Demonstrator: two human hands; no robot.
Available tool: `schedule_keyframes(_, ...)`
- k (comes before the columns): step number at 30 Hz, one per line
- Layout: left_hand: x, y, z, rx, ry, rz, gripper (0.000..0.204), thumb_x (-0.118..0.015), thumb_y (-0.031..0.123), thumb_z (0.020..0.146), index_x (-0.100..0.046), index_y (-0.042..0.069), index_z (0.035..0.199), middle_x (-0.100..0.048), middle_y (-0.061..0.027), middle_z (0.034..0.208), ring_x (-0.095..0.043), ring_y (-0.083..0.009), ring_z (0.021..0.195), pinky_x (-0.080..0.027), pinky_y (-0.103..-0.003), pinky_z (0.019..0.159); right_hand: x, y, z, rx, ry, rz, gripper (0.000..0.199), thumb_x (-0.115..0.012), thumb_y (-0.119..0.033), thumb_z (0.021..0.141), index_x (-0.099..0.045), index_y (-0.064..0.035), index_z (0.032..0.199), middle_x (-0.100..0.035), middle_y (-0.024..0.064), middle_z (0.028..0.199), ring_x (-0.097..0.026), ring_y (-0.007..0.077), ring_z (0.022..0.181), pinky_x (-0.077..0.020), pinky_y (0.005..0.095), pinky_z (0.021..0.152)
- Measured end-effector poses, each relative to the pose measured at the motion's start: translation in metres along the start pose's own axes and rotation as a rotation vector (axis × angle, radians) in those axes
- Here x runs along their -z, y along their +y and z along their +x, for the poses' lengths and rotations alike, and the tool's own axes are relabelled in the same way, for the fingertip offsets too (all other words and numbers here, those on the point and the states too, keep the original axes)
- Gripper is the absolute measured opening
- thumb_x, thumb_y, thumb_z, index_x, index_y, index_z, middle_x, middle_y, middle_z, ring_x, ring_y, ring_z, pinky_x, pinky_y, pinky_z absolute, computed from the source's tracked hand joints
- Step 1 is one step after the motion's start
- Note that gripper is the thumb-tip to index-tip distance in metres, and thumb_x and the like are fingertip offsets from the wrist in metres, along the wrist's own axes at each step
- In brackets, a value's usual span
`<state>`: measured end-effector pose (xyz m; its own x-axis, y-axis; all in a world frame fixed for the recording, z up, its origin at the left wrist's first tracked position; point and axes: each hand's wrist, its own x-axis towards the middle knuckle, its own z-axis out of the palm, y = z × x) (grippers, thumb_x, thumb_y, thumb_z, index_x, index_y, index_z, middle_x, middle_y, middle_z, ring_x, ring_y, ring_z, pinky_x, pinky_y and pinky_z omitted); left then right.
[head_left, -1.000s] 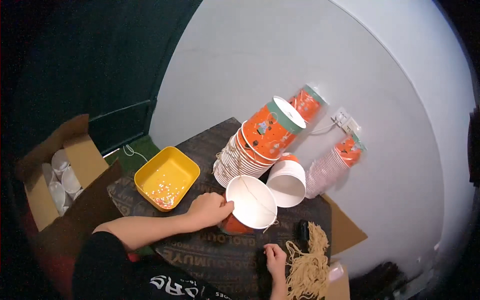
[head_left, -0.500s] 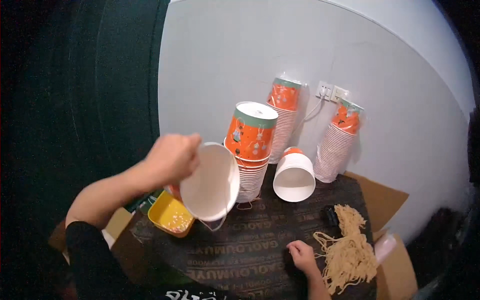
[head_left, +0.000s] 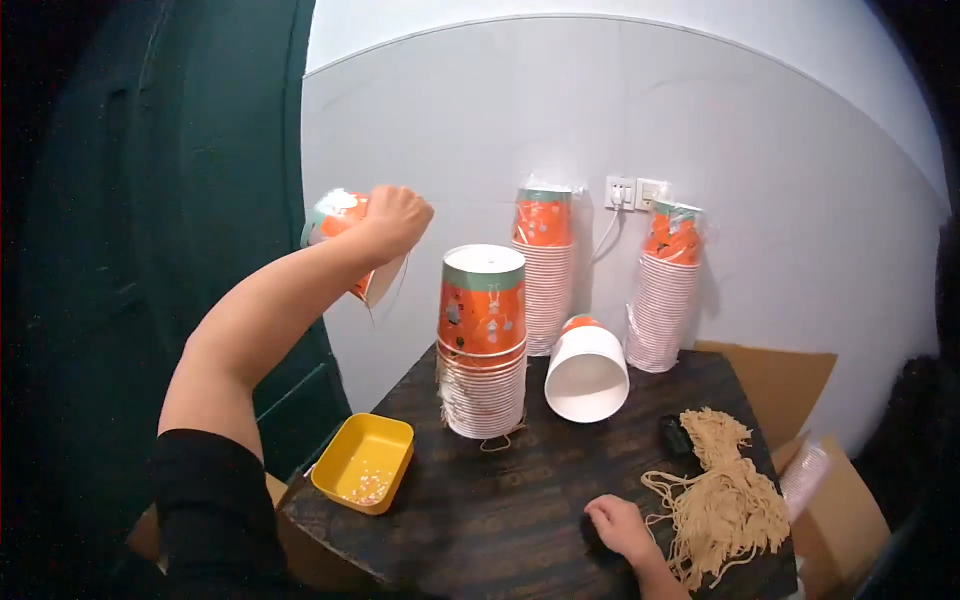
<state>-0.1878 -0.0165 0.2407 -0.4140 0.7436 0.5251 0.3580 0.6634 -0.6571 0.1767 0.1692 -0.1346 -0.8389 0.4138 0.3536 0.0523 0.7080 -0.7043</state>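
Observation:
My left hand (head_left: 398, 218) is raised high on the left in front of the wall, closed on an orange paper bucket (head_left: 338, 212) with a green band. The bucket is tilted, and part of it is hidden behind my hand and forearm. A thin string hangs from its rim. Below and right of it stands an upside-down stack of matching paper buckets (head_left: 482, 320), with loops of string around their rims. My right hand (head_left: 618, 525) rests curled on the table beside a heap of tan strings (head_left: 715, 510); whatever its fingers may hold is hidden.
A yellow tub (head_left: 365, 455) with small pale bits sits at the table's left edge. A group of nested buckets (head_left: 587, 375) lies on its side. Two plastic-wrapped bucket stacks (head_left: 545, 270) (head_left: 668, 290) stand by the wall. A small black object (head_left: 676, 434) lies near the strings.
My left hand has carried the bucket up and away from the stack, turning its open end downward. My view has shifted; my right hand stays on the table.

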Motion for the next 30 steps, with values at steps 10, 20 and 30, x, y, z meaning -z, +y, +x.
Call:
schedule_keyframes(10,0.033,0.103,0.072,-0.162,-0.096,0.111,0.017,-0.063,0.017,0.084,-0.074,0.009,0.094,-0.072,-0.0093,0.098,-0.069,-0.0304,0.085,-0.054,-0.054,0.06,-0.003,0.007,-0.003,-0.005,-0.023,-0.053,0.017,-0.057,-0.018,0.089,-0.067,-0.0044,0.093,-0.067,0.0141,0.096,-0.065,0.034,0.089,-0.0523,0.04,0.078)
schedule_keyframes(20,0.034,0.19,0.085,-0.354,-0.093,0.097,0.018,-0.062,0.019,0.083,-0.075,0.012,0.094,-0.072,-0.0081,0.097,-0.067,-0.0274,0.087,-0.051,-0.053,0.064,-0.001,0.004,-0.002,0.055,-0.046,-0.05,0.018,-0.054,-0.018,0.091,-0.065,-0.0045,0.095,-0.066,0.0152,0.095,-0.064,0.0362,0.089,-0.0513,0.0426,0.077)
schedule_keyframes(30,0.045,0.161,0.037,-0.251,0.485,-0.133,0.024,-0.058,0.013,0.079,-0.064,-0.003,0.096,-0.06,-0.0194,0.105,-0.052,-0.0327,0.112,-0.037,-0.055,0.097,-0.003,0.002,-0.004,0.083,-0.018,-0.031,0.017,-0.054,-0.019,0.092,-0.063,-0.0049,0.093,-0.065,0.015,0.094,-0.063,0.0366,0.088,-0.051,0.0437,0.075)
